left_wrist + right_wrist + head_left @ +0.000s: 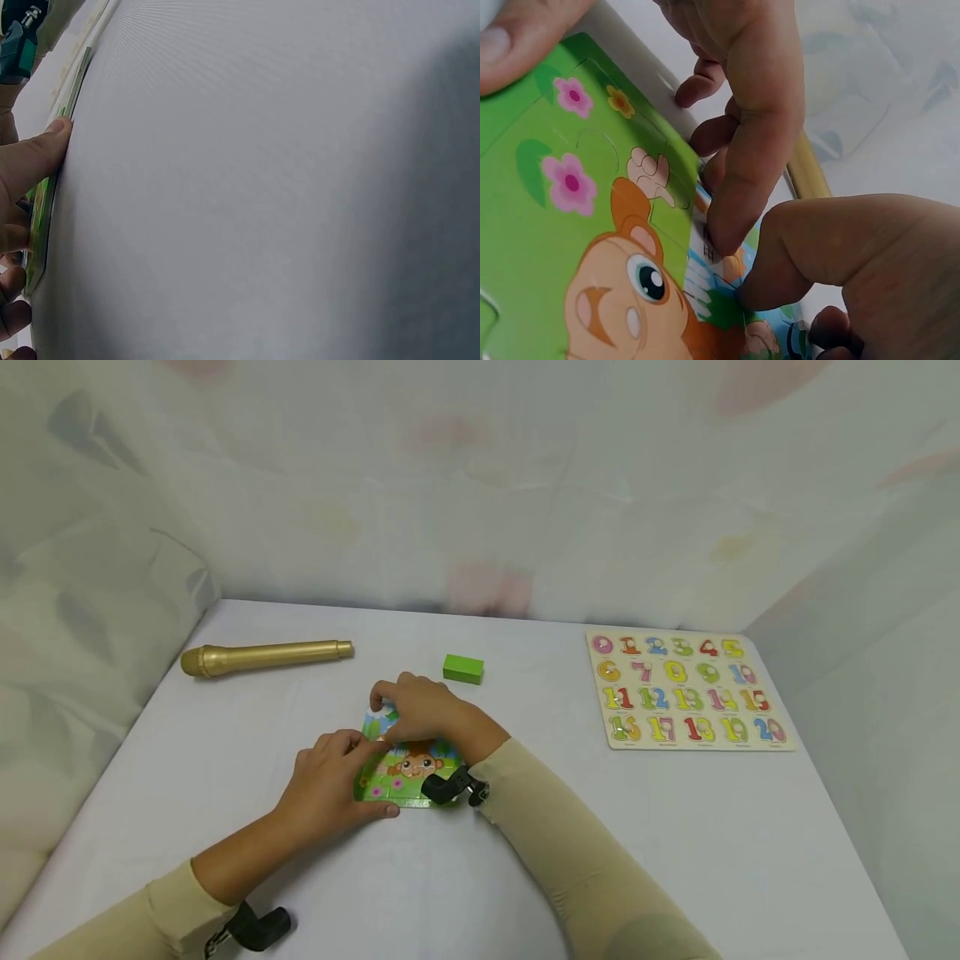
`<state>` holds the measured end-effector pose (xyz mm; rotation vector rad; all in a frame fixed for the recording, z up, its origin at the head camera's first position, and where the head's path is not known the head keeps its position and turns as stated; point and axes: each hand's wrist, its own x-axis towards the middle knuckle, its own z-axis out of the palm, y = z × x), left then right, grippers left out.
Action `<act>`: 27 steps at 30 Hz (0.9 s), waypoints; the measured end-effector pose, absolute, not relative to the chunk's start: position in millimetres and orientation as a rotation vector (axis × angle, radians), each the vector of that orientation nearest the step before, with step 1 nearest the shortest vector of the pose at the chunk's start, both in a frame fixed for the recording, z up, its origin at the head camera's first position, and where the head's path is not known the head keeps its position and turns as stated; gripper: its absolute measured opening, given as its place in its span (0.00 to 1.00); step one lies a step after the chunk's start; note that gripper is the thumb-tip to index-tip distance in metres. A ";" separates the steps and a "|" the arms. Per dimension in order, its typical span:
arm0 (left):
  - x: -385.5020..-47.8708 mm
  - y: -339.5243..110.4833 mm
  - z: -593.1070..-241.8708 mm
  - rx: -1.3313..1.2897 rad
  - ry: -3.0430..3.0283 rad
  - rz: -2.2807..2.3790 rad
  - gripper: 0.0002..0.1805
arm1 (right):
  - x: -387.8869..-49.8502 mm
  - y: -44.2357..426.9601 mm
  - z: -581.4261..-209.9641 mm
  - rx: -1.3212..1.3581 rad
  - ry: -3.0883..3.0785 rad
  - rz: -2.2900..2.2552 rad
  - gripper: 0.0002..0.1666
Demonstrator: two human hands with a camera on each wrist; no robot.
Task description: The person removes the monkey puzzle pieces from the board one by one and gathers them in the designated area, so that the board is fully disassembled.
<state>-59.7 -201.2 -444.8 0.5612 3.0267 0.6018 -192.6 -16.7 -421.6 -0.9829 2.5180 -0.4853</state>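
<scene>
A small jigsaw puzzle (408,785) with a cartoon monkey and pink flowers lies on the table before both hands. My left hand (322,785) grips its left side: the thumb lies along the near edge, and the index finger touches the picture near the upper left. In the right wrist view that fingertip meets a pale patch with dark print between the pieces. My right hand (427,710) reaches over the puzzle's far part, its thumb (780,262) pressed on the picture close to the left index finger. Its other fingers curl at the far left corner, partly hidden.
Behind the puzzle sits a green block (463,669). A gold toy microphone (266,657) lies at the back left. On the right is a number board (693,693) with coloured numerals. Fabric walls (480,485) border the white table (600,827).
</scene>
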 end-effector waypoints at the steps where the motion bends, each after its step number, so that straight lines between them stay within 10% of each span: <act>1: -59.6 -201.2 -444.7 0.559 3.027 0.604 0.49 | -192.6 -16.9 -421.3 -0.980 2.517 -0.484 0.29; 27: -56.5 -200.9 -444.2 0.564 3.066 0.607 0.48 | -200.1 -13.7 -411.3 -0.908 2.299 -0.705 0.29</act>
